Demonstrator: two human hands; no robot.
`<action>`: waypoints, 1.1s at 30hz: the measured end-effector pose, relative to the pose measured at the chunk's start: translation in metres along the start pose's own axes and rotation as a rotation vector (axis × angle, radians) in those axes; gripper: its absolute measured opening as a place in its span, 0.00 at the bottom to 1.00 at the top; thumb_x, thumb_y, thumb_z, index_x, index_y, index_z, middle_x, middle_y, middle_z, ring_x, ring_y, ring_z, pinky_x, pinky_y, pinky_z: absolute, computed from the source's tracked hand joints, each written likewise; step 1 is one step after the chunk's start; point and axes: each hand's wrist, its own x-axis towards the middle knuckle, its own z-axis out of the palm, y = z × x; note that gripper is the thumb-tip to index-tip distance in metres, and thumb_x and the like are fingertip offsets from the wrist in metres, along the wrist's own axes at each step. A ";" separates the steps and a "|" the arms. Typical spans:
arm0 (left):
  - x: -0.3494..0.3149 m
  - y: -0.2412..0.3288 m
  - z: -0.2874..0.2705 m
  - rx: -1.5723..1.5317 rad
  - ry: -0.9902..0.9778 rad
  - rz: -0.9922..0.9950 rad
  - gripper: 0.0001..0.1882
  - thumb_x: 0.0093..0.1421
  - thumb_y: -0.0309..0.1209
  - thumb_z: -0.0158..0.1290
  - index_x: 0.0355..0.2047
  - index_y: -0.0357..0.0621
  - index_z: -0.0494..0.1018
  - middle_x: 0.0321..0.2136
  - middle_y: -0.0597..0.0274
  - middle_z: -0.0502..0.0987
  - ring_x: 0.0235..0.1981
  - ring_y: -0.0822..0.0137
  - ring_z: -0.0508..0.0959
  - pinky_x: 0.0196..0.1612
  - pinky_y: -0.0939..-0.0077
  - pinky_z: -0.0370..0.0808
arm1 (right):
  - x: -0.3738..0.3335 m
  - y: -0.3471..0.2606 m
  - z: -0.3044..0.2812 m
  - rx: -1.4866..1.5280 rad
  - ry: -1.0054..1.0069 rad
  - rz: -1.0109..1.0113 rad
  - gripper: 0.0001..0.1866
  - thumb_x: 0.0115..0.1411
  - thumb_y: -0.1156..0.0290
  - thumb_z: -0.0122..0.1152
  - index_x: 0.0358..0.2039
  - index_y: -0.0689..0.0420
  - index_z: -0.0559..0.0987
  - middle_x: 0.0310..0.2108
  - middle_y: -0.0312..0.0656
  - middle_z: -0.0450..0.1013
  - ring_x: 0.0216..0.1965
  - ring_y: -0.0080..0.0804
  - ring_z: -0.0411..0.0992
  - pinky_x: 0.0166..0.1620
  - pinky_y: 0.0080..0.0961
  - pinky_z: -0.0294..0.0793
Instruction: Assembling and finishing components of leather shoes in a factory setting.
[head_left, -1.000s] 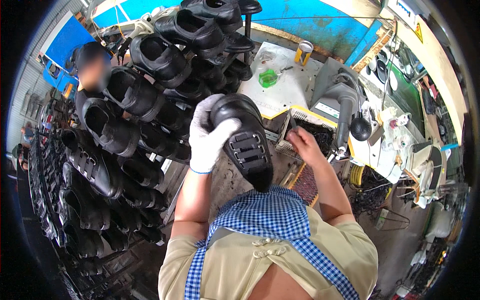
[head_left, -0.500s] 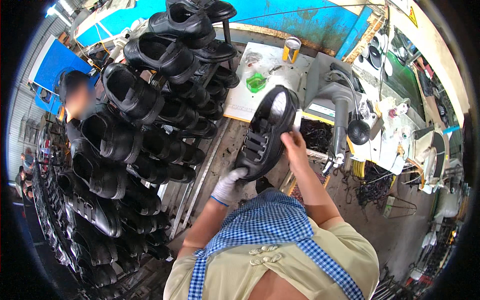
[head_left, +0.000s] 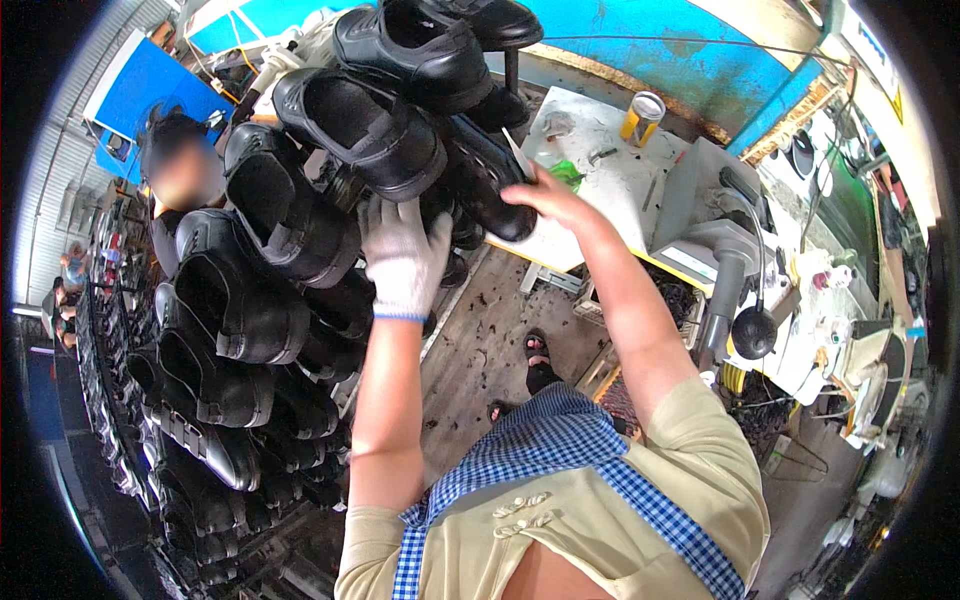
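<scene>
A black leather shoe (head_left: 497, 185) is in my right hand (head_left: 548, 200), tilted with its toe toward me, beside the upper rows of the shoe rack. A slim white strip-like tool (head_left: 517, 152) sticks up from the same hand; its exact kind is unclear. My left hand (head_left: 405, 255), in a white knitted glove, reaches into the rack just below the heel of another black shoe (head_left: 375, 135). Its fingers are stretched with the thumb apart, and the fingertips are partly hidden by that heel.
Several rows of black shoes (head_left: 245, 310) fill the rack at the left, where a person (head_left: 185, 175) stands behind. At the right, a white worktable (head_left: 590, 130) bears a yellow can (head_left: 641, 120), a green item and a grey machine (head_left: 700, 205).
Both hands have moved up and toward the rack. The shoe, first held in both hands, is now in the right hand only; the left has let go and reached among the racked shoes.
</scene>
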 end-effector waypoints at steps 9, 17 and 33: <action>0.029 -0.051 0.022 0.026 -0.428 -0.112 0.29 0.58 0.58 0.52 0.47 0.48 0.78 0.48 0.56 0.78 0.53 0.52 0.73 0.58 0.59 0.65 | 0.053 0.040 0.027 0.080 0.577 0.229 0.30 0.57 0.38 0.57 0.39 0.56 0.79 0.22 0.38 0.77 0.11 0.16 0.53 0.14 0.20 0.48; 0.008 -0.005 -0.017 -0.895 -0.077 -0.290 0.15 0.62 0.34 0.56 0.46 0.40 0.77 0.43 0.54 0.80 0.45 0.66 0.78 0.50 0.72 0.71 | -0.084 0.012 0.094 0.344 0.219 -0.106 0.25 0.61 0.64 0.63 0.57 0.57 0.71 0.29 0.31 0.75 0.16 0.07 0.53 0.19 0.11 0.53; -0.076 0.105 -0.104 -2.191 -0.672 -0.656 0.27 0.64 0.41 0.49 0.58 0.35 0.66 0.50 0.53 0.75 0.50 0.63 0.76 0.54 0.68 0.73 | -0.237 -0.143 0.085 -0.695 0.310 -0.766 0.20 0.48 0.79 0.71 0.45 0.58 0.82 0.38 0.38 0.70 0.31 0.23 0.69 0.32 0.19 0.68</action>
